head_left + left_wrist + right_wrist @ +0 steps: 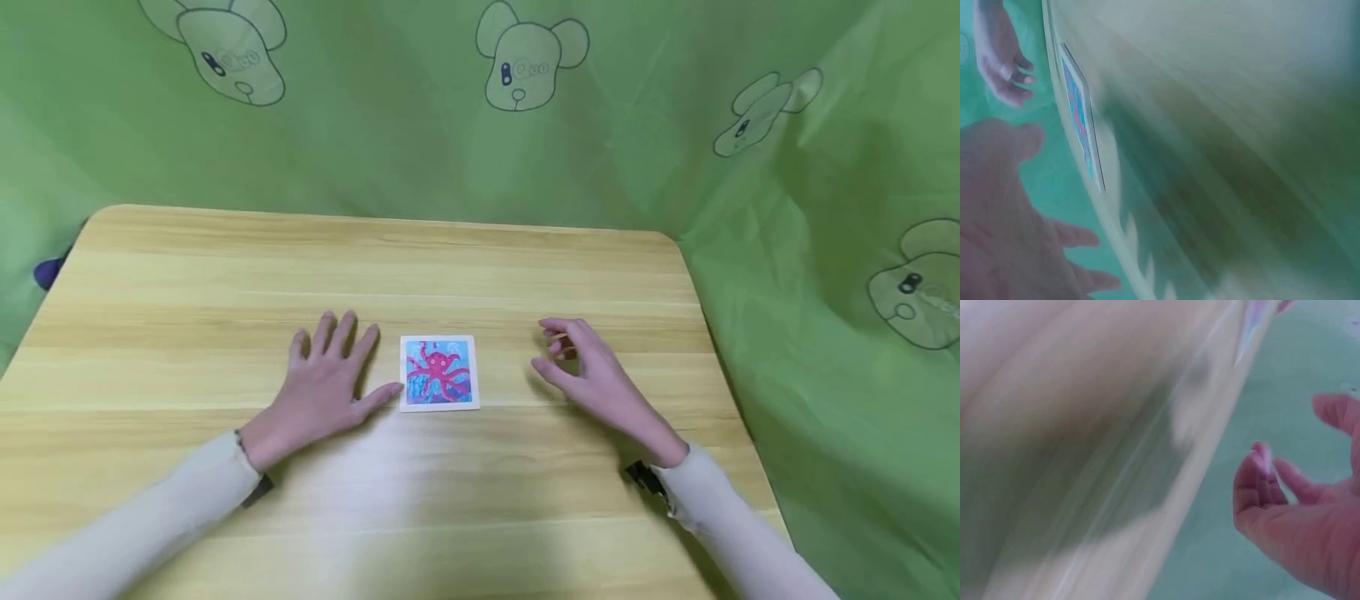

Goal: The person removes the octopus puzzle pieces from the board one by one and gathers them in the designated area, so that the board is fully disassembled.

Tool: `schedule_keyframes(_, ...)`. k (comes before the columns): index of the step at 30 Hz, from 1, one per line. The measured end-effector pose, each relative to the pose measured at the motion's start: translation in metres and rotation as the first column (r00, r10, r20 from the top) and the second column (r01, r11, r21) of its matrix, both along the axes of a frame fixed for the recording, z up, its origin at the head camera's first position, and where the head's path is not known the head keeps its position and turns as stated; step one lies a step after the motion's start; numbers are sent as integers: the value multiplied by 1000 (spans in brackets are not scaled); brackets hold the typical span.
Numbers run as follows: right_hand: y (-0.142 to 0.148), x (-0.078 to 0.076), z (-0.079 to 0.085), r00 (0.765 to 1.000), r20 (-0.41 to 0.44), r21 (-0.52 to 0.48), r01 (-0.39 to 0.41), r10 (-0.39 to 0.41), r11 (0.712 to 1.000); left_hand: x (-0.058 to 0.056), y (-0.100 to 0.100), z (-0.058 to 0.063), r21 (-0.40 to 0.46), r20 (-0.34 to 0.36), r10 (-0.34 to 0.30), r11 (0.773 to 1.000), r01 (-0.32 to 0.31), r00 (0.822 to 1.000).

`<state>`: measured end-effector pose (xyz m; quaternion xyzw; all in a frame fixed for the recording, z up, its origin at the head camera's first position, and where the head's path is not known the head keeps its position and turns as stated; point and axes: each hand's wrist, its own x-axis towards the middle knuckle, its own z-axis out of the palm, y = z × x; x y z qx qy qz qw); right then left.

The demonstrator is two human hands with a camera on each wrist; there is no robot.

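A square picture card (pixel 439 373) with a white border lies flat on the wooden table, showing a pinkish-red octopus on blue. In the left wrist view the card (pixel 1079 119) appears edge-on, with a thin side. My left hand (pixel 322 387) is palm down to its left, fingers spread, the thumb tip at or very near the card's left edge; contact is hard to tell. Off to the right of the card, my right hand (pixel 588 371) holds nothing, its fingers loosely bent and thumb apart. The right wrist view shows that hand (pixel 1310 512) above the table's surface.
The light wooden table (pixel 375 267) has rounded far corners. Green fabric (pixel 637 150) printed with bear heads hangs behind it and along the right side. A dark blue object (pixel 48 272) shows past the left edge. Dark bands (pixel 645 477) sit at the wrists.
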<state>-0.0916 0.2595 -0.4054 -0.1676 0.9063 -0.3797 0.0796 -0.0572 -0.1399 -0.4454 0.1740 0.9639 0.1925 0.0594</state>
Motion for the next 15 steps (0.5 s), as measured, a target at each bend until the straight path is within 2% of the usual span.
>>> schedule_keyframes(5,-33,-7,2,995,94,-130,-9,21,991,-6,15,-4,16,17,-42,999,42,999)
schedule_keyframes(10,-62,-16,-6,987,122,-179,-80,102,981,-7,21,-7,14,44,-45,999,44,998)
schedule_keyframes(15,-80,-19,-14,974,168,-215,-116,154,970,-8,26,-7,-6,39,-50,999,50,998)
